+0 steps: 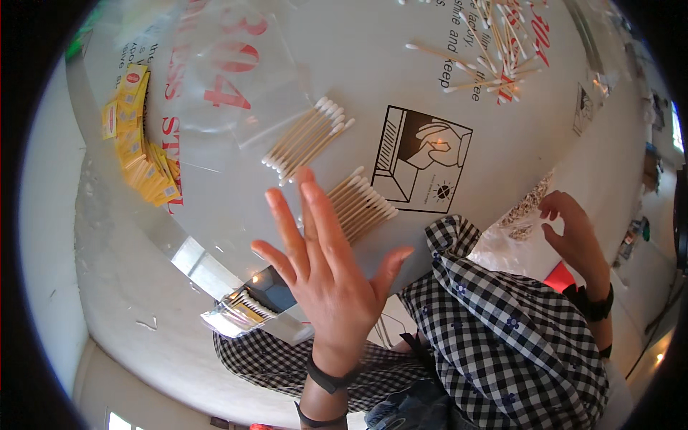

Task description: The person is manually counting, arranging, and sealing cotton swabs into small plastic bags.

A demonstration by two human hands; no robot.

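Note:
My left hand (330, 279) is spread over the near edge of the table, back of the hand up and nothing in it. Just beyond and partly under its fingers lies a neat row of cotton swabs (362, 204). A second aligned row of cotton swabs (308, 140) rests past the fingertips, to the left. On the right, my right hand (575, 233) is raised with curved fingers, thumb and index apart, nothing visible between them. Beside it is a clear plastic bag (494, 247) full of loose swabs.
Loose cotton swabs (502, 61) lie scattered at the far right. Thin clear bags (276, 111) lie at the far left, near fanned yellow printed cards (140, 154). A clear pack of swabs (247, 312) sits at the near left edge. Checkered cloth (502, 322) covers my lap.

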